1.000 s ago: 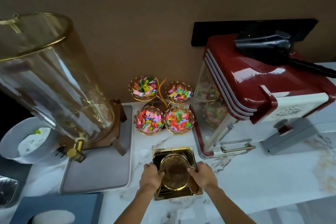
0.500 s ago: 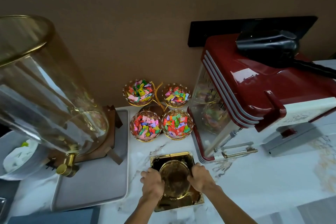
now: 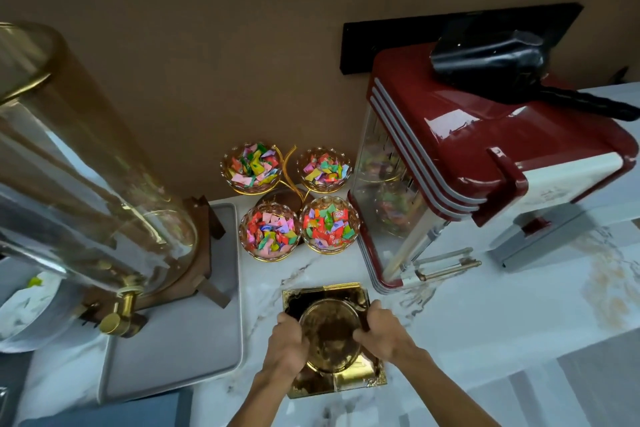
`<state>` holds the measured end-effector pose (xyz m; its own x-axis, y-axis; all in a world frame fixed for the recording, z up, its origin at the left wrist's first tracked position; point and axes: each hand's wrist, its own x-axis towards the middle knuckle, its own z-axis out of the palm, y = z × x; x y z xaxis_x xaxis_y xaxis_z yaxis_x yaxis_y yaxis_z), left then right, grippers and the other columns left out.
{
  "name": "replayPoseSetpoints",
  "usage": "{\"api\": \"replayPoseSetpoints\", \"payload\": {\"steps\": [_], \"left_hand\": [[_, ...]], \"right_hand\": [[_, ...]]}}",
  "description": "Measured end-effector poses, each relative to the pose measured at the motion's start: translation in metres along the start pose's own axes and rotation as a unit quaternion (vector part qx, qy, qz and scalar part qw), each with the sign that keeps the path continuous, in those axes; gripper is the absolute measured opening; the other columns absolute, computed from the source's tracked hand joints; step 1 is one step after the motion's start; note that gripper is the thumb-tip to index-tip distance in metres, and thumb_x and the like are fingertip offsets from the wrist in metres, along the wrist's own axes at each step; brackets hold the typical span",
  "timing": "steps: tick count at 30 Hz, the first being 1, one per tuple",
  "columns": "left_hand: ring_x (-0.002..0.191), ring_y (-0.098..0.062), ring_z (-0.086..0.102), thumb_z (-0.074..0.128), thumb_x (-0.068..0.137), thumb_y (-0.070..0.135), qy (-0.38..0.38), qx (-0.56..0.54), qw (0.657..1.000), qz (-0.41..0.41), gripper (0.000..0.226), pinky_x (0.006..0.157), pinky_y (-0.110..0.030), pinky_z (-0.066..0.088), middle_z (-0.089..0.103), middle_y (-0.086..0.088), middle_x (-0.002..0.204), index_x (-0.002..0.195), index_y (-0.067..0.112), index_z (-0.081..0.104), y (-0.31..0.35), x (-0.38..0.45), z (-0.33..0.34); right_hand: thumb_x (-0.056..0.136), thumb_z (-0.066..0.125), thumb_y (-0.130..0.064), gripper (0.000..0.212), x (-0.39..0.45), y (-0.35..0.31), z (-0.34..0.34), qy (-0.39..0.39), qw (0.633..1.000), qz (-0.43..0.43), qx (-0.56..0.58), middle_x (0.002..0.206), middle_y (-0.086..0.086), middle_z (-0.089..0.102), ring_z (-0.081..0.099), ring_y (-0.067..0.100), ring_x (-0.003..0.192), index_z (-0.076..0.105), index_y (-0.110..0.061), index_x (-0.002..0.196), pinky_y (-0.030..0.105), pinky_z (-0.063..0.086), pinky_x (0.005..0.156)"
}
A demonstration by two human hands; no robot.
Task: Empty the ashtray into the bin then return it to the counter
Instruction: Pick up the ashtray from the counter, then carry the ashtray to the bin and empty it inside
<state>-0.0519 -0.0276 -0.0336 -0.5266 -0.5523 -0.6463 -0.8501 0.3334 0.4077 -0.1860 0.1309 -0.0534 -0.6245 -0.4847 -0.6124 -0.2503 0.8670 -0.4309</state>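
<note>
Four candy bowls [image 3: 269,235], two hands [image 3: 288,340], one ashtray [image 3: 330,336].

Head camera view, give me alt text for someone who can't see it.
Two bare hands, left hand and right hand, grip a round gold ashtray over a square gold tray on a marble counter. Behind: four candy bowls, a glass dispenser, a red machine.

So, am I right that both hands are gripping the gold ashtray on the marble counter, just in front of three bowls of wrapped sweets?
Not quite: the head view shows four bowls of sweets, not three. The left hand and right hand do grip the gold ashtray on the marble counter.
</note>
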Motion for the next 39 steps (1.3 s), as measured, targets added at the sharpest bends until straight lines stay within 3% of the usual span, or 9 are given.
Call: {"api": "replayPoseSetpoints", "payload": {"steps": [9,12,17,22,26,31,34,36,39], "left_hand": [[0.066,-0.006,0.054,0.067,0.095,0.03,-0.02,-0.011,0.993,0.116,0.036,0.049,-0.018,0.042,0.055,0.005,0.082,0.104,0.017,0.036,-0.028,-0.037,-0.003],[0.068,-0.007,0.059,0.068,0.093,0.028,-0.003,-0.029,0.989,0.145,0.033,0.055,-0.018,0.046,0.061,0.005,0.084,0.108,0.018,0.041,-0.022,-0.048,-0.002],[0.1,-0.013,0.069,0.073,0.089,0.02,-0.005,-0.089,0.977,0.191,0.06,0.09,-0.028,0.054,0.072,0.005,0.112,0.14,0.022,0.044,-0.001,-0.068,0.001],[0.095,0.02,0.056,0.08,0.083,0.016,-0.043,-0.169,0.961,0.216,0.074,0.075,-0.001,0.042,0.061,0.036,0.103,0.132,0.051,0.037,0.029,-0.087,0.004],[0.115,-0.001,0.059,0.078,0.088,0.012,-0.091,-0.241,0.94,0.223,0.068,0.107,-0.038,0.05,0.066,0.032,0.112,0.134,0.051,0.046,0.059,-0.114,0.018],[0.123,-0.014,0.061,0.071,0.088,-0.003,-0.116,-0.253,0.918,0.281,0.075,0.1,-0.038,0.055,0.073,0.015,0.125,0.14,0.047,0.052,0.102,-0.147,0.047],[0.13,-0.018,0.05,0.074,0.088,0.002,-0.149,-0.242,0.905,0.317,0.079,0.098,-0.032,0.042,0.057,0.014,0.141,0.153,0.034,0.044,0.136,-0.17,0.068],[0.13,-0.01,0.051,0.077,0.086,0.005,-0.175,-0.23,0.891,0.351,0.079,0.098,-0.023,0.04,0.056,0.02,0.142,0.153,0.033,0.045,0.161,-0.191,0.086],[0.104,0.017,0.065,0.078,0.07,0.023,-0.22,-0.213,0.867,0.392,0.076,0.078,-0.003,0.051,0.071,0.041,0.111,0.138,0.044,0.051,0.195,-0.229,0.116]], "right_hand": [[0.087,0.069,-0.028,0.035,-0.056,0.03,0.002,0.008,0.989,-0.037,0.145,0.093,0.001,0.063,0.064,0.011,0.082,0.036,-0.028,0.098,0.018,0.051,0.056],[0.086,0.075,-0.021,0.044,-0.081,0.037,0.005,0.067,0.977,-0.027,0.2,0.088,-0.001,0.062,0.063,0.009,0.076,0.033,-0.029,0.093,0.016,0.049,0.051],[0.086,0.078,-0.012,0.048,-0.118,0.05,0.004,0.161,0.928,-0.027,0.336,0.096,0.0,0.076,0.076,0.009,0.079,0.045,-0.026,0.118,0.027,0.062,0.062],[0.087,0.077,-0.005,0.039,-0.153,0.07,-0.008,0.231,0.867,-0.018,0.441,0.099,0.004,0.078,0.077,0.015,0.085,0.057,-0.028,0.113,0.032,0.064,0.071],[0.092,0.075,-0.005,0.03,-0.192,0.091,-0.025,0.242,0.808,-0.01,0.537,0.099,0.014,0.08,0.079,0.032,0.084,0.059,-0.018,0.114,0.047,0.066,0.069],[0.09,0.077,0.0,0.035,-0.25,0.126,-0.046,0.306,0.749,-0.003,0.588,0.081,0.02,0.078,0.075,0.015,0.066,0.058,-0.017,0.114,0.021,0.059,0.056],[0.09,0.075,0.002,0.035,-0.291,0.15,-0.054,0.34,0.715,-0.005,0.611,0.075,0.001,0.082,0.076,0.01,0.065,0.057,-0.016,0.114,0.017,0.057,0.056],[0.092,0.074,0.001,0.032,-0.319,0.168,-0.058,0.377,0.688,0.001,0.62,0.076,-0.003,0.083,0.077,0.007,0.066,0.058,-0.017,0.114,0.016,0.056,0.056],[0.095,0.071,-0.003,0.027,-0.359,0.198,-0.058,0.43,0.651,0.026,0.626,0.079,-0.004,0.083,0.077,0.007,0.068,0.059,-0.019,0.113,0.017,0.056,0.055]]}}
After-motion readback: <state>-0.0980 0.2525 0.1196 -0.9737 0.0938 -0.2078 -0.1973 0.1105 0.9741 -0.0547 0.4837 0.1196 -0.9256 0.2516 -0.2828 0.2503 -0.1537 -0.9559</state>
